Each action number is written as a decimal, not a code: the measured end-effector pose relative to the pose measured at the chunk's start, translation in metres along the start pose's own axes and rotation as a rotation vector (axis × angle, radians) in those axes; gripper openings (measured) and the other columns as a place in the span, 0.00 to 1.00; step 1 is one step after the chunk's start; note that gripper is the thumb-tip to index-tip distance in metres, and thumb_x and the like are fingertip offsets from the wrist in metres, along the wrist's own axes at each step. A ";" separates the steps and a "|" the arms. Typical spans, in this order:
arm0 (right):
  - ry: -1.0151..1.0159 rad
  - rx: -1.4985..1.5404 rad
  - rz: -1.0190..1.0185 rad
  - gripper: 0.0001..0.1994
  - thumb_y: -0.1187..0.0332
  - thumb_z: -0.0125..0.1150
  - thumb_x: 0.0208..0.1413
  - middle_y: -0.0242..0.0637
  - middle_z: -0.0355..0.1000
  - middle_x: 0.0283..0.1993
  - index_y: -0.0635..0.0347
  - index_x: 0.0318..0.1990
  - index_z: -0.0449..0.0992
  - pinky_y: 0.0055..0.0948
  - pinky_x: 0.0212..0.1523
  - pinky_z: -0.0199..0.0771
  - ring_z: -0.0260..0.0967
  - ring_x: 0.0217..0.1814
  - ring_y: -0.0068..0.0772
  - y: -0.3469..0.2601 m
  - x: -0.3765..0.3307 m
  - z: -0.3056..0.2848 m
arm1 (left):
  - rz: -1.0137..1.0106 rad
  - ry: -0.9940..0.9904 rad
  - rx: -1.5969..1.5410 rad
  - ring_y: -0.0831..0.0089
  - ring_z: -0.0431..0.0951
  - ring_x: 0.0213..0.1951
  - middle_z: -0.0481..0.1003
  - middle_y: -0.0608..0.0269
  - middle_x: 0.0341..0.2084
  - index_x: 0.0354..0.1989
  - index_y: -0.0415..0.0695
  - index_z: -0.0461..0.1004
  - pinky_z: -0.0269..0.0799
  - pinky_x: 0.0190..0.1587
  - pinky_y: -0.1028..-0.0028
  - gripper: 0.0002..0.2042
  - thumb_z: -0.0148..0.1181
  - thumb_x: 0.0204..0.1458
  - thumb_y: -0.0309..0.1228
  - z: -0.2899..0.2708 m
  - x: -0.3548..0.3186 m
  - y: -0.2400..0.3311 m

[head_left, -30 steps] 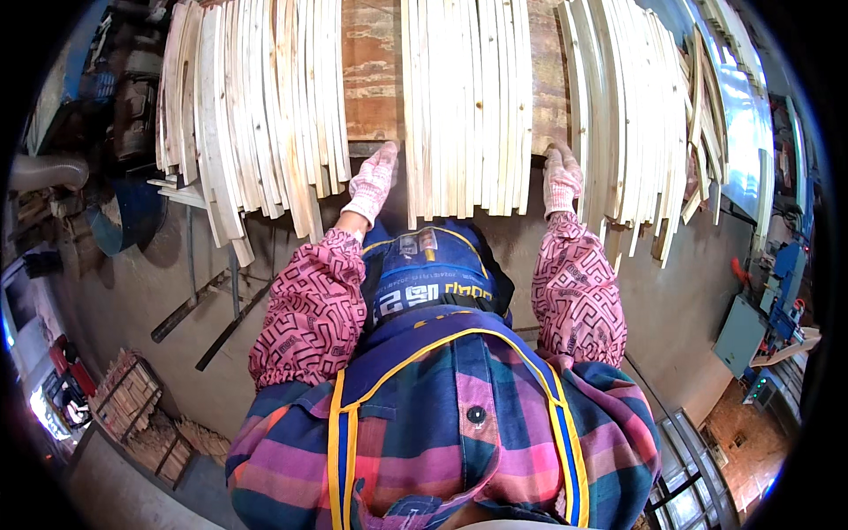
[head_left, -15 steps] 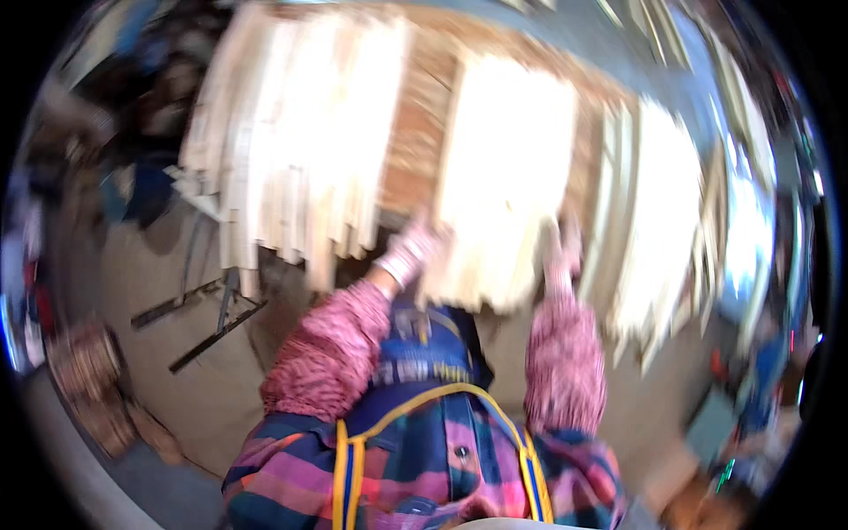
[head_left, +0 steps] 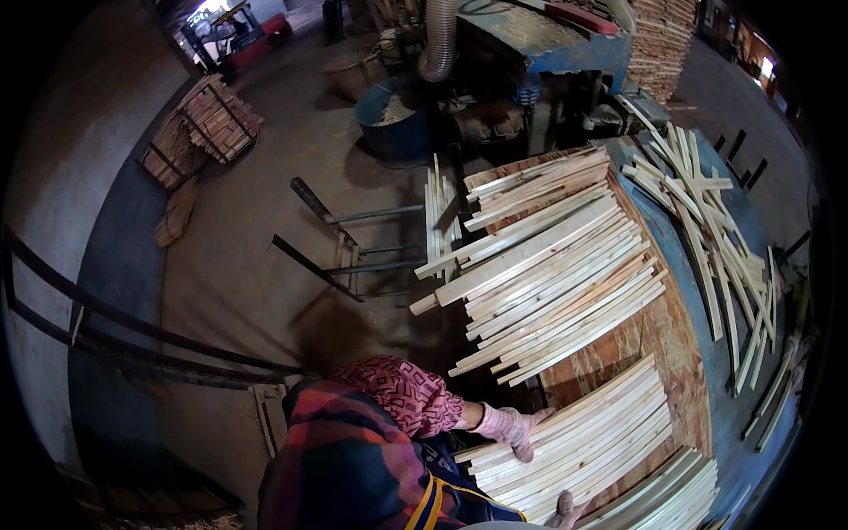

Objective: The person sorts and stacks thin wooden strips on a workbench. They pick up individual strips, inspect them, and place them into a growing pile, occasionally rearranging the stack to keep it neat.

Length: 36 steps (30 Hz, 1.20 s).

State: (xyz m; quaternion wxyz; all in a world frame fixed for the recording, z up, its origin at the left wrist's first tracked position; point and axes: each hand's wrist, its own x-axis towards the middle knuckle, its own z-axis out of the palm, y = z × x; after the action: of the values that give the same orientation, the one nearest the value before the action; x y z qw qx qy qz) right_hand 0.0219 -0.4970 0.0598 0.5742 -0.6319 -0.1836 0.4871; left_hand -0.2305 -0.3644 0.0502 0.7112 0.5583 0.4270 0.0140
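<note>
My left hand [head_left: 511, 428], in a pale pink glove, rests at the left edge of a group of pale wooden strips [head_left: 587, 433]. Its thumb and fingers are apart, touching the strips. At the bottom of the picture, my right hand [head_left: 567, 511] touches the opposite edge of this group. Its thumb stands apart from the visible finger; the rest is cut off or hidden. The strips lie side by side on a brown wooden board [head_left: 689, 380].
Beyond my left hand lies a larger group of strips [head_left: 565, 265]. More strips [head_left: 649, 508] lie past my right hand. Loose strips [head_left: 707, 221] cross on a blue surface at the right. Behind stand a blue machine [head_left: 565, 53] and a blue tub [head_left: 393, 132]; wood bundles [head_left: 216, 119] sit far left.
The view has swung left, bringing the machine, tub and wall into sight. My hands stay at the two sides of the middle group of strips. The earlier picture is blurred.
</note>
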 end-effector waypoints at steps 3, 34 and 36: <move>0.040 -0.044 -0.034 0.36 0.73 0.57 0.51 0.42 0.68 0.60 0.64 0.71 0.55 0.33 0.56 0.72 0.69 0.55 0.34 -0.017 -0.017 0.001 | -0.131 -0.052 0.030 0.66 0.78 0.41 0.76 0.51 0.48 0.76 0.54 0.30 0.76 0.44 0.70 0.66 0.76 0.30 0.39 -0.013 -0.023 0.044; 0.325 -0.054 0.131 0.41 0.73 0.64 0.58 0.45 0.68 0.60 0.49 0.75 0.47 0.27 0.56 0.74 0.71 0.54 0.32 -0.072 0.007 -0.387 | 0.191 -0.119 0.524 0.47 0.44 0.73 0.45 0.37 0.71 0.74 0.36 0.32 0.43 0.74 0.61 0.67 0.69 0.38 0.64 0.331 0.156 0.068; 0.093 -0.701 -0.257 0.30 0.74 0.61 0.60 0.47 0.70 0.59 0.56 0.69 0.59 0.30 0.55 0.76 0.72 0.55 0.36 -0.066 -0.001 -0.397 | 0.188 -0.216 0.410 0.49 0.44 0.73 0.46 0.39 0.72 0.73 0.35 0.32 0.43 0.74 0.62 0.67 0.70 0.37 0.64 0.330 0.160 0.053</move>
State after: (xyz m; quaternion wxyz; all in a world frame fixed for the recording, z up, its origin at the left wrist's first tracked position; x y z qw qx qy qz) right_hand 0.3711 -0.6971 0.0671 0.3871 -0.7833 -0.3909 0.2895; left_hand 0.1009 -0.5233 0.0020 0.6200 0.7266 0.2885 -0.0665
